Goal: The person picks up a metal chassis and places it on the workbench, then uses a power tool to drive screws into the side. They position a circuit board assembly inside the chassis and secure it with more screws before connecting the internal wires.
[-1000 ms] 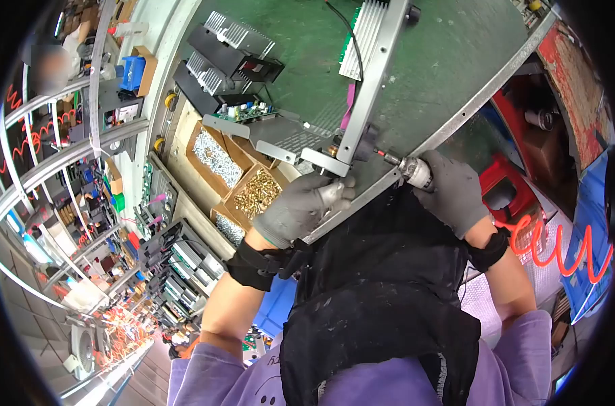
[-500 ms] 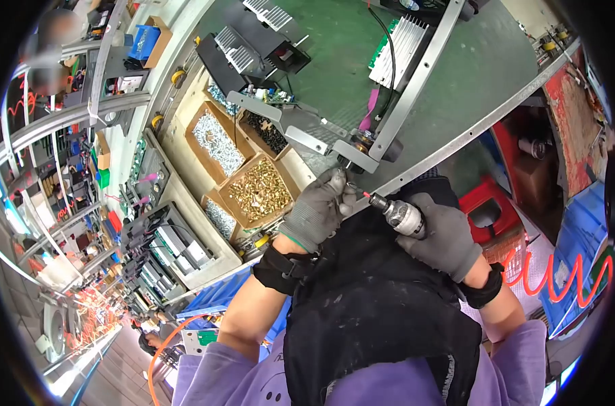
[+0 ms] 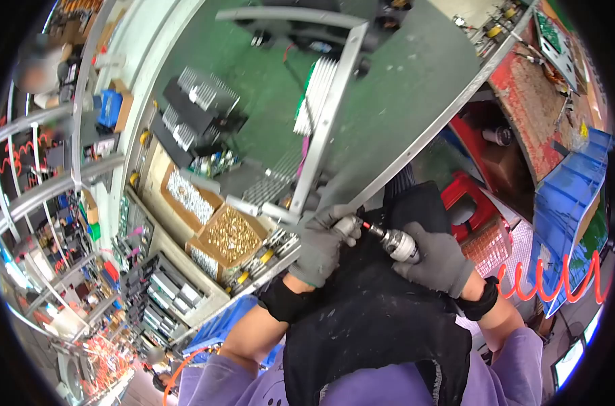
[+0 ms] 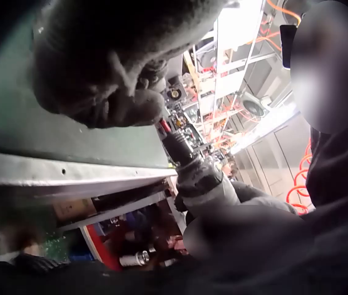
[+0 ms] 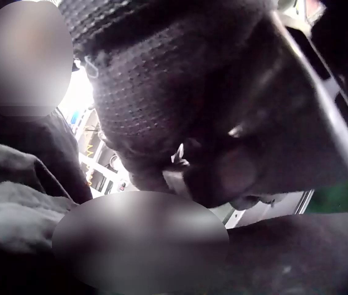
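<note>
A white and dark, cylindrical power screwdriver [image 3: 400, 245] with a red-tipped bit sits in the gloved right hand [image 3: 437, 262], whose fingers wrap round its body. The bit points at the fingertips of the gloved left hand [image 3: 319, 252], near the bench edge and in front of the black apron [image 3: 382, 291]. The left hand's fingers are curled in; whether they pinch anything small cannot be told. Just beyond them is the lower end of a grey metal frame [image 3: 332, 111] on the green-topped bench [image 3: 395, 81], with a silver finned heat sink [image 3: 317, 95] beside its long bar. To the left are an open cardboard box of brass-coloured parts [image 3: 231, 237] and one of silver parts [image 3: 189, 199]. A red plastic stool [image 3: 462, 208] and a coiled red hose [image 3: 558, 292] lie off to the right.
</note>
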A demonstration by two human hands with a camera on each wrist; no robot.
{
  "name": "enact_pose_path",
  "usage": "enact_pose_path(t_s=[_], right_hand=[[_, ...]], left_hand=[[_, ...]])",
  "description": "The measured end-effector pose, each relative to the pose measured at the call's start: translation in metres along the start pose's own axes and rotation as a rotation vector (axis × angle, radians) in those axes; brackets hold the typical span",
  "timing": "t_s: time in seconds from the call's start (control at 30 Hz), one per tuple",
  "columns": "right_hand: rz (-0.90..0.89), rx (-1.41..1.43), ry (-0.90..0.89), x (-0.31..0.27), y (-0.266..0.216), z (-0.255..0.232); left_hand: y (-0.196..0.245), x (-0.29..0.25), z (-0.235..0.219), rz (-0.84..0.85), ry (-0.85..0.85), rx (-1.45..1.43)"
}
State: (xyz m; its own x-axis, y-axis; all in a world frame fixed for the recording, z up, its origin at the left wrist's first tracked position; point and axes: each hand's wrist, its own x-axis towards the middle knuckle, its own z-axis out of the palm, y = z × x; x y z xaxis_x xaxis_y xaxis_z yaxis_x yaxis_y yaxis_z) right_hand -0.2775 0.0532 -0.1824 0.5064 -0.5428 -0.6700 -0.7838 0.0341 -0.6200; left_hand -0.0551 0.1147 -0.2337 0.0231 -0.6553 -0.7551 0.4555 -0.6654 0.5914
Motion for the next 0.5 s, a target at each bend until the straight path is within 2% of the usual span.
enact_pose_path(t_s=[0.03,0.17,0.2,0.33,0.5], right_hand=[[0.013,0.061,-0.05,-0.002,0.005,-0.009],[-0.04,0.068,0.064,-0.002,0.027,-0.053],[-0.045,0.082,0.063,-0.001,0.033,-0.066],[-0.119,0.107,0.145,0.004,0.056,-0.115],[-0.168,0.116,0.139,0.015,0.077,-0.163]], left_hand=[[-0.001,0.006,0.008,-0.054,-0.014,-0.101],[0.02,0.03,0.051,-0.027,-0.067,-0.125],[0.027,0.038,0.064,0.034,-0.098,-0.143],[0.061,0.063,0.117,-0.069,-0.025,-0.152],[0.089,0.082,0.166,0.002,0.017,-0.041]])
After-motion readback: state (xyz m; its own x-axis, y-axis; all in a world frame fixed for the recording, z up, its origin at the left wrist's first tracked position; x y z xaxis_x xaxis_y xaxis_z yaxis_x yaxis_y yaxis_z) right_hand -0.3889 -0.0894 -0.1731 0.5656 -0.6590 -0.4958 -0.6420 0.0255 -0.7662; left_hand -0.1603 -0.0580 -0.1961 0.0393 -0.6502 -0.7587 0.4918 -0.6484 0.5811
